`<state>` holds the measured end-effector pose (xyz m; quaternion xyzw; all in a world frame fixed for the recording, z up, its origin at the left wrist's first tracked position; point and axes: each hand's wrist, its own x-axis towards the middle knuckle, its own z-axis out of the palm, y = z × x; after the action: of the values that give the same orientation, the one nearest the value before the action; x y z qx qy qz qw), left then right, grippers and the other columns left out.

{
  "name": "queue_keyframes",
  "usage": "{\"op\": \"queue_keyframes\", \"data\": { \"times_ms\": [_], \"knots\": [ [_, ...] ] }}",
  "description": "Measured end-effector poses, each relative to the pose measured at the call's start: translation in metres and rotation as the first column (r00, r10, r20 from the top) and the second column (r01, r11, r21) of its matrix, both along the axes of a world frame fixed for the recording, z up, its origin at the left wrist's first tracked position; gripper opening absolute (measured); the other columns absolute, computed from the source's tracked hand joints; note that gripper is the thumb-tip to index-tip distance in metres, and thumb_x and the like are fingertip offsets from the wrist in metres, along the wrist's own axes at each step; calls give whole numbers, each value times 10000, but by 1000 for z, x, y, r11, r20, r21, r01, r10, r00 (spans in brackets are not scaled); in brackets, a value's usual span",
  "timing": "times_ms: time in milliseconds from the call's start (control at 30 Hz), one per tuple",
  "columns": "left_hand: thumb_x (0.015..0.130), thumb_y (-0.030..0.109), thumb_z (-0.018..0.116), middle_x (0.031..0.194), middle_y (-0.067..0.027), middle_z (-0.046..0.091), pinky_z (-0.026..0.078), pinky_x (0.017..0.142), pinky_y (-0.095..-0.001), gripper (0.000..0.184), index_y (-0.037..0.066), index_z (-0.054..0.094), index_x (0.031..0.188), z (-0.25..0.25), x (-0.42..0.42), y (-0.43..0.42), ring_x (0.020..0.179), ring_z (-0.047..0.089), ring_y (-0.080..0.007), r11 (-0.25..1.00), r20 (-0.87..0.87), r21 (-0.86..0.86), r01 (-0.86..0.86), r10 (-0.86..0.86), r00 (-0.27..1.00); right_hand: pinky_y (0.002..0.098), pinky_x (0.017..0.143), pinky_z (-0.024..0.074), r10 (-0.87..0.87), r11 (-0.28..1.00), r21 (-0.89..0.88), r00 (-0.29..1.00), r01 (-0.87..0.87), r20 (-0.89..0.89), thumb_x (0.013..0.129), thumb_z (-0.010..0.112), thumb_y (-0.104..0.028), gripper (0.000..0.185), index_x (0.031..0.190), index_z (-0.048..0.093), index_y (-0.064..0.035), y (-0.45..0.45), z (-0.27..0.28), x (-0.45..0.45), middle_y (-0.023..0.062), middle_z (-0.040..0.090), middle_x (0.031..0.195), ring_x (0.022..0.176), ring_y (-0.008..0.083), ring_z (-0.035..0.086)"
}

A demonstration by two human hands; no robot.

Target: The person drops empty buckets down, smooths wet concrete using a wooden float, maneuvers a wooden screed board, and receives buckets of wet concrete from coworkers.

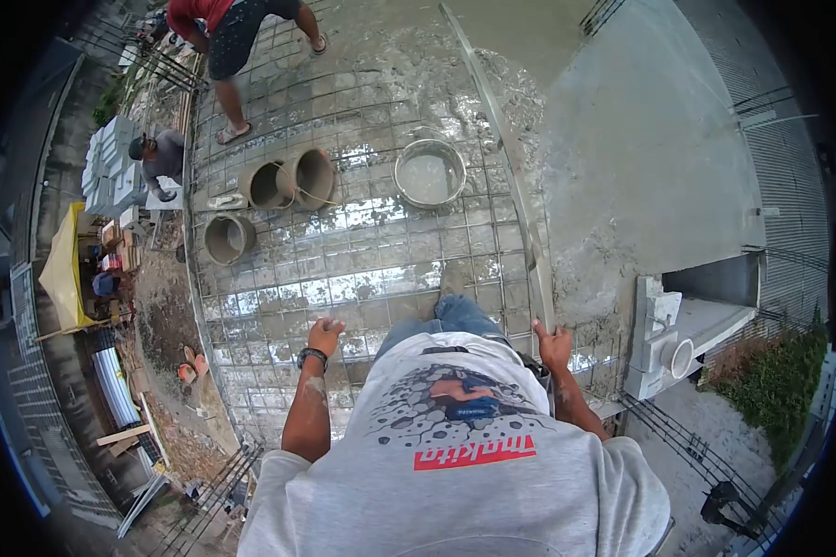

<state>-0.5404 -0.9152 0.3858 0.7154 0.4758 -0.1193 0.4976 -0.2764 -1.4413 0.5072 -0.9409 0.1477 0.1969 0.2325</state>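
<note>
My right hand (554, 347) is closed round the near end of a long, straight screed board (506, 139). The board stretches away from me along the edge between wet concrete and bare rebar mesh. My left hand (323, 336), with a dark band at the wrist, hangs over the mesh (362, 246). Its fingers are loosely curled and apart, with nothing seen in them. Ahead of me, a round bucket (429, 174) holds greyish liquid. Smoothed wet concrete (659, 139) spreads on the right.
Two tipped buckets (312, 179) and another bucket (229, 239) sit on the mesh at left. A person in dark shorts (232, 42) stands on it farther off. Another person (162, 156) is below the left edge, beside stacked blocks (113, 167). Rebar (696, 450) sticks out at right.
</note>
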Motion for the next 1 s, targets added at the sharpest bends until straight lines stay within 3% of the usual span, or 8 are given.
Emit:
{"op": "queue_keyframes", "data": {
  "times_ms": [133,233,433,667,700,833,900,1000],
  "knots": [
    [803,443,777,1151,-208,681,506,928,-374,667,-51,611,1220,-21,4,-18,1067,658,-288,998,-95,-58,21,-27,995,415,768,515,-20,1000,-8,999,20,-43,755,789,-530,624,942,718,61,-23,-7,-9,214,718,840,795,297,694],
    [787,492,771,1153,-196,681,503,939,-378,712,-39,611,1233,-19,12,-25,1071,657,-296,998,-147,-23,65,-67,987,444,846,515,-70,997,-35,978,64,-197,728,771,-612,798,1021,678,125,-35,-7,-9,317,692,965,939,433,687],
    [779,484,768,1155,-214,677,496,958,-396,676,-30,636,1198,36,75,-34,1087,649,-319,990,-202,88,114,-94,975,432,839,517,-39,997,-69,975,25,-219,739,773,-606,793,1056,682,115,-60,-18,-18,274,712,954,917,393,697],
    [789,492,749,1150,-207,681,493,963,-402,651,-3,644,1198,35,127,-42,1105,639,-329,976,-158,112,186,-167,973,444,773,521,-25,1000,-5,967,24,-254,730,785,-592,722,958,714,89,-48,-1,6,249,720,873,825,367,705],
    [793,489,748,1156,-207,680,494,962,-402,649,-4,643,1201,35,129,-43,1106,640,-327,979,-163,109,171,-152,975,453,754,519,-59,993,88,980,77,-192,722,790,-597,730,941,714,95,-64,-28,0,254,717,846,799,378,700],
    [803,442,763,1171,-209,678,504,955,-393,624,-13,636,1210,41,153,-54,1098,651,-310,980,-103,56,193,-187,977,491,732,510,82,995,61,986,-74,-146,758,755,-594,692,860,686,87,-70,-48,11,319,669,808,784,442,676],
    [809,382,784,1170,-212,677,511,946,-392,603,-26,620,1221,12,144,-55,1095,655,-310,988,-128,11,153,-150,980,502,719,502,16,1000,-9,993,-17,-120,754,747,-613,692,796,655,71,-50,-42,24,318,656,786,776,475,658],
    [800,413,791,1161,-214,676,517,943,-394,636,-28,603,1218,15,153,-65,1100,654,-311,951,-209,3,308,-301,930,503,772,528,67,983,-159,985,-92,-157,781,712,-625,663,891,686,28,-59,-122,26,290,679,822,857,482,670]
  ]
}}
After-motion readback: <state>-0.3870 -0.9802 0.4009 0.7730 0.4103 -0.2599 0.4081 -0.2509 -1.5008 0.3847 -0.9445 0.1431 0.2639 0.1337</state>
